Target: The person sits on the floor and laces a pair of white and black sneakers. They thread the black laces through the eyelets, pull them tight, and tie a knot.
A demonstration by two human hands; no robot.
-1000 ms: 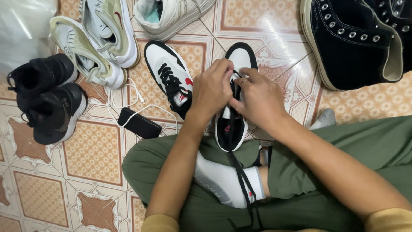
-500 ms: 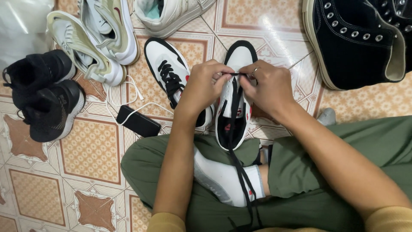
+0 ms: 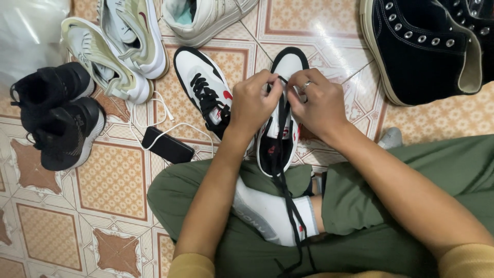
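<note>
Left hand (image 3: pixel 253 103), right hand (image 3: pixel 315 105); fingers pinched together

A: Any screens here?
B: One: a phone (image 3: pixel 168 144) lies flat on the tiled floor just left of the crossed legs, a black rectangle with a dark screen and a white cable (image 3: pixel 154 116) running from it.
A: Packages?
B: A pale plastic bag (image 3: pixel 28 36) sits in the top left corner, crumpled and whitish.
</note>
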